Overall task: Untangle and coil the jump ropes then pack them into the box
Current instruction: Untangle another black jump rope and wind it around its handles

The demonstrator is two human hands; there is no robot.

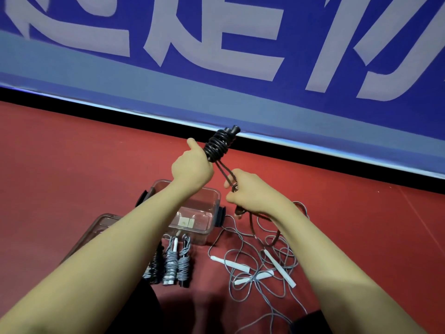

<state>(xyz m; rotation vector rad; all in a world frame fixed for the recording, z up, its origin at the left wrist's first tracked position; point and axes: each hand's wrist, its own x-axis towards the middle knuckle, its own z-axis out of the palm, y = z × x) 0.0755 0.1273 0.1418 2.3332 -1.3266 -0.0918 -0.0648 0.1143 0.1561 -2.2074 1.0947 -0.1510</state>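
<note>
A: Item one, black rope (218, 146): coiled round its handles, held above the floor, beyond the box (212, 203). Left hand (192, 168) grips the bundle's lower end, fingers curled round it, thumb raised. Right hand (250, 191) pinches the two loose strands trailing from the coil.

B: Risks?

A: Likely slack: if the right hand eases, the wraps could spring loose off the handles. The tail hangs down to the grey tangle (262, 268) right of the box and may snag it, dragging those ropes along.

B: Other stock?

A: Coiled bundles (172, 263), grey and black, on the floor just near of the box. Lid (101, 227) left of the box. Box open, transparent, apparently holding no ropes yet; the left forearm crosses over it, partly hiding the inside
</note>
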